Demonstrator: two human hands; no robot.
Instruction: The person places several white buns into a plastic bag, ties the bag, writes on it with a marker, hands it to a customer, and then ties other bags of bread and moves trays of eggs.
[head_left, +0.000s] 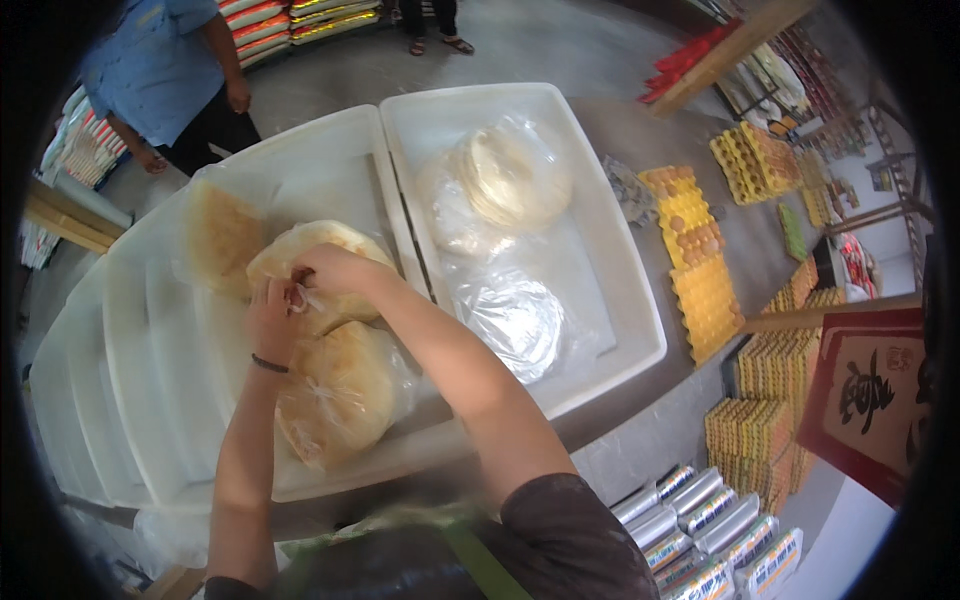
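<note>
Both of my hands pinch the gathered mouth of a clear plastic bag (300, 301) over a round, golden-topped flatbread (330, 231). My left hand (271, 319), with a dark bracelet at the wrist, is on the near left side of the gathered plastic. From the right, my right hand (337, 270) meets it with bent fingers. A second bagged flatbread (349, 371) lies nearer to me, its bag knotted on top. Farther left, another bagged flatbread (221, 232) leans in the same white plastic tub (375, 165).
A second white tub (645, 315) alongside holds bagged thin pale flatbreads (517, 180) and a shiny clear bag (517, 326). Yellow egg trays (705, 300) lie to the right. A person in blue (165, 75) stands beyond the tubs. Packaged rolls (712, 525) sit at lower right.
</note>
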